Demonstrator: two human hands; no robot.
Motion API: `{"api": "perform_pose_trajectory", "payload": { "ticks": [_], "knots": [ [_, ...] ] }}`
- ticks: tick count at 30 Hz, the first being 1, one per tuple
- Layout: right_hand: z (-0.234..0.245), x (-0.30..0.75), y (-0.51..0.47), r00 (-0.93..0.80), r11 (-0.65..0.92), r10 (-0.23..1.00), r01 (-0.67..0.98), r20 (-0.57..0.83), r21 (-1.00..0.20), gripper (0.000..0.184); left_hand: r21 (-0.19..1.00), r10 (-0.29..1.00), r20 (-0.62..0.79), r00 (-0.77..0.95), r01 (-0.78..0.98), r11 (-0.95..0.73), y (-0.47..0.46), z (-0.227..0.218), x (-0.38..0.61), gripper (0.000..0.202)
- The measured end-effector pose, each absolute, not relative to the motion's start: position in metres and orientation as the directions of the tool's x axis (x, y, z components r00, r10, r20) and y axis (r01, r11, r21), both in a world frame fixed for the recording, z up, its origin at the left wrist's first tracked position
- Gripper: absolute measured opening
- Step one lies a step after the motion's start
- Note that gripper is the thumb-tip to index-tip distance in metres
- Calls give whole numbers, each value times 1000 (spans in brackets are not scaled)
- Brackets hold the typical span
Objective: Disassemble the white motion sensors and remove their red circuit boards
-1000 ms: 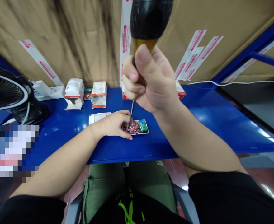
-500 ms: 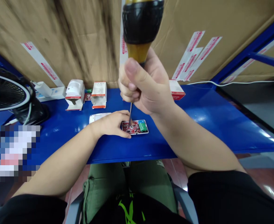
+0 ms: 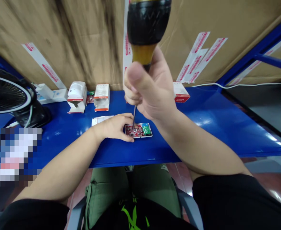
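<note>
A screwdriver with a black and amber handle stands nearly upright, my right hand wrapped around it below the thick part. Its thin shaft runs down to a red circuit board in a shallow white housing. At the board's right end sits a green battery. My left hand grips the left end of that housing between thumb and fingers, flat on the blue table. Behind my left wrist lies a white cover, partly hidden. Exactly where the screwdriver tip touches is too small to make out.
Along the back of the blue table stand a white detector on an open box, another open box and a red-white box. A black fan is at the left. Cardboard walls the back.
My right hand and the screwdriver handle have shifted slightly to the right, the thumb moving around the grip. My left hand and the circuit board stay in place.
</note>
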State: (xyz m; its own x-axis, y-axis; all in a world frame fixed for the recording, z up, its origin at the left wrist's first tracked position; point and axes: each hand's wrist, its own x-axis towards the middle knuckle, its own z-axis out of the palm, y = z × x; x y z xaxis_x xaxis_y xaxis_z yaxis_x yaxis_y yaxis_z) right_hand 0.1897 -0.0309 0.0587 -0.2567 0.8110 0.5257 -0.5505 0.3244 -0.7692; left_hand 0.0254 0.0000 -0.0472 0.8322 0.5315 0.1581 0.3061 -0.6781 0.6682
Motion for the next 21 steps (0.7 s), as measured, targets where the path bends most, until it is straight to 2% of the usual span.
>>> {"api": "perform_pose_trajectory", "payload": {
  "ticks": [2, 6, 13, 15, 18, 21],
  "knots": [
    [54, 191, -26, -280, 310, 801, -561, 528, -767, 55, 667, 526, 154, 837, 305, -680, 0, -47, 25, 34],
    [53, 193, -10, -353, 246, 800, -544, 485, -802, 45, 659, 514, 152, 844, 302, -689, 1, -47, 24, 32],
    [67, 201, -16, -449, 154, 781, -536, 435, -830, 46, 640, 496, 150, 855, 298, -708, 1, -45, 24, 33],
    [64, 200, -21, -406, 187, 786, -562, 466, -806, 45, 644, 497, 147, 855, 299, -705, 1, -45, 24, 35],
    [56, 196, -24, -313, 285, 776, -600, 547, -747, 54, 650, 501, 150, 852, 297, -700, 1, -45, 24, 33],
    [51, 193, -19, -318, 313, 751, -600, 579, -736, 51, 655, 500, 160, 851, 288, -699, 1, -44, 24, 31]
  ]
}}
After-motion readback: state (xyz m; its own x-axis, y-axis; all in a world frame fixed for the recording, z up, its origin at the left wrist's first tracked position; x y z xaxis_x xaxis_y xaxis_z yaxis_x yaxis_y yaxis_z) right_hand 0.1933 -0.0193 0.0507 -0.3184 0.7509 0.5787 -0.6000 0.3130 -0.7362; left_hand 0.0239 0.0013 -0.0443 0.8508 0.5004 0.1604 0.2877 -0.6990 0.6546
